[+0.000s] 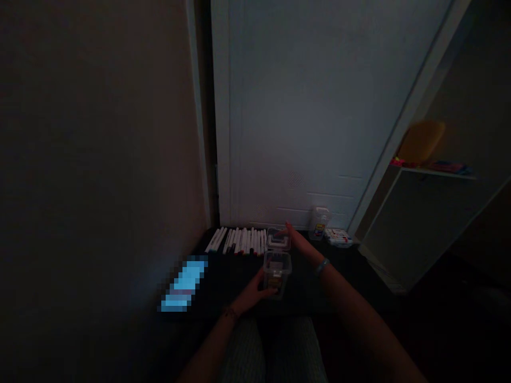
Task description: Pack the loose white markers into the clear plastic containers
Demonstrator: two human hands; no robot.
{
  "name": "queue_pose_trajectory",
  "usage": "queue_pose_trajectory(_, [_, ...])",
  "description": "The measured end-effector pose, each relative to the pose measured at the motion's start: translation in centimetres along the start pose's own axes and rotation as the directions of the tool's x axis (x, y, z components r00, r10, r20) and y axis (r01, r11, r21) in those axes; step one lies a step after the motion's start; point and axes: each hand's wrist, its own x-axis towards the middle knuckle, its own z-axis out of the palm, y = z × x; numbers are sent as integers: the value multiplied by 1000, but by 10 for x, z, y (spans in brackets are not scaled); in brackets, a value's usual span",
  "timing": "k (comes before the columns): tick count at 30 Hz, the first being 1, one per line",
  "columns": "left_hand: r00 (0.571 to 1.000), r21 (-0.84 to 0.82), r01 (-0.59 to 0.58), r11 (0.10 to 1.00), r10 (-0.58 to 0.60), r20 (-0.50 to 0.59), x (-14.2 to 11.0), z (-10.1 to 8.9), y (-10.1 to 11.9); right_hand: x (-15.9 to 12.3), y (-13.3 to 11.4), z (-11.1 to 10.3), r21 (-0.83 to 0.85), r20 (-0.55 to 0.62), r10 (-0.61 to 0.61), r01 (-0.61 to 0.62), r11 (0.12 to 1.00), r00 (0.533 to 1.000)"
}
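Observation:
The scene is dark. My left hand (255, 291) is wrapped round the lower part of a small clear plastic box (277, 272) standing on the dark floor in front of me. Its hinged lid (278, 239) stands open at the back. My right hand (297, 240) reaches over the box with fingers stretched out, fingertips at the lid's edge; a bracelet sits on that wrist. A row of several white marker pens (238, 240) lies side by side just left of the box, against the door's foot.
A white door (303, 117) closes the space ahead, a plain wall to the left. A glowing blurred screen (184, 283) lies on the floor at left. A clear jar (320, 223) and a flat pack (338, 237) sit right of the box. A white shelf unit (423, 223) stands right.

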Motion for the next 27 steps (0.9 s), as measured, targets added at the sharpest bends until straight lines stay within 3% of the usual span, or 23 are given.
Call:
queue_pose_trajectory(2, [1000,10,2,1000,-2,-3,0,-1,-2,4,17,-2,141,56,67,-75,987,996])
queue_pose_trajectory(6, [1000,67,7,998,-6,-10,0,-2,-6,-10,62,0,380,126,62,-106,919,990])
queue_pose_trajectory(10, [998,89,-20,996,25,-55,-1,0,-8,-39,100,11,468,134,39,-98,878,990])
queue_pose_trajectory(12, [996,96,-41,994,49,-78,-2,1,-9,-53,110,20,470,70,6,-38,882,997])
queue_pose_trajectory(15, [993,118,-40,992,53,-108,-2,2,-11,-69,115,31,341,-90,-114,138,930,989])
queue_pose_trajectory(18, [989,112,-44,993,59,-133,-1,2,-12,-79,116,37,50,-59,-222,225,973,973])
queue_pose_trajectory(22, [980,109,-63,992,82,-182,0,0,-15,-82,122,40,-239,-39,-210,195,951,977])
queue_pose_trajectory(27, [985,123,1,992,20,-172,-4,-1,-22,-83,128,45,-370,-128,-195,136,919,972])
